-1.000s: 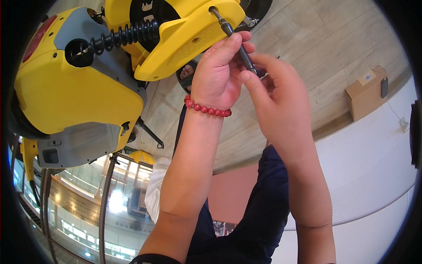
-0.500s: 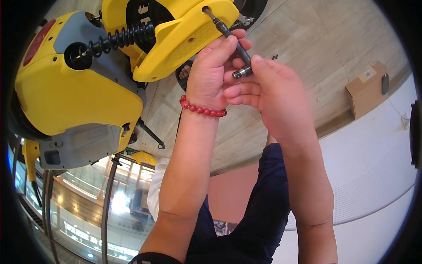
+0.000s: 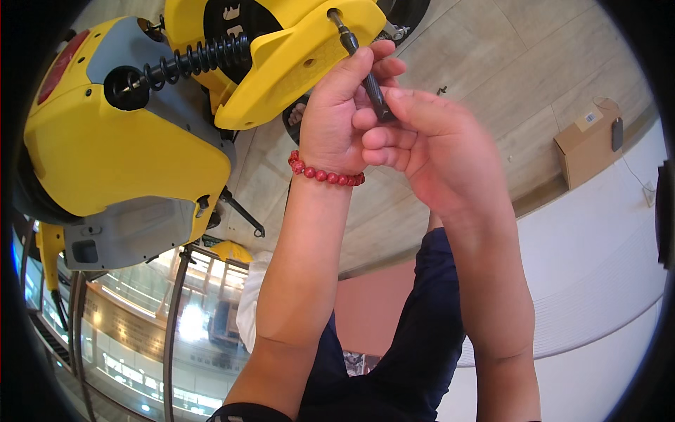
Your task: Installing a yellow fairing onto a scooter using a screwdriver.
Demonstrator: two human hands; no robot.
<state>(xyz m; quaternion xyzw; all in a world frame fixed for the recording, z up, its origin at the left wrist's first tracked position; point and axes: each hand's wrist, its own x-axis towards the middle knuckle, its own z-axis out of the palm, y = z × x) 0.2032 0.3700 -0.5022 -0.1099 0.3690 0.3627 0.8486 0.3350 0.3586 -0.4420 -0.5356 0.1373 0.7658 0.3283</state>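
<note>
A black ratchet driver point(image 3: 374, 93) with a knurled handle slants from my hands up to a yellow plastic panel point(image 3: 281, 77). Its metal shank goes into a round hole near the panel's upper right end; the tip is hidden inside. My left hand point(image 3: 337, 102), with a red bead bracelet point(image 3: 329, 176) at the wrist, is closed round the handle, thumb along the upper part. At the lower end, my right hand point(image 3: 439, 141) pinches the driver between thumb and fingers, which cover most of that end.
Left of my hands lies a yellow and grey scooter body point(image 3: 133, 141) with a black coil spring shock absorber point(image 3: 200, 60). A wheel point(image 3: 402, 17) shows behind the panel. A small dark part point(image 3: 441, 90) lies on the tiled floor. A cardboard box point(image 3: 587, 144) stands by the white wall at right.
My right hand has turned at the driver's lower end, and the angled socket piece seen before is now out of sight. My left hand keeps its hold in nearly the same place.
</note>
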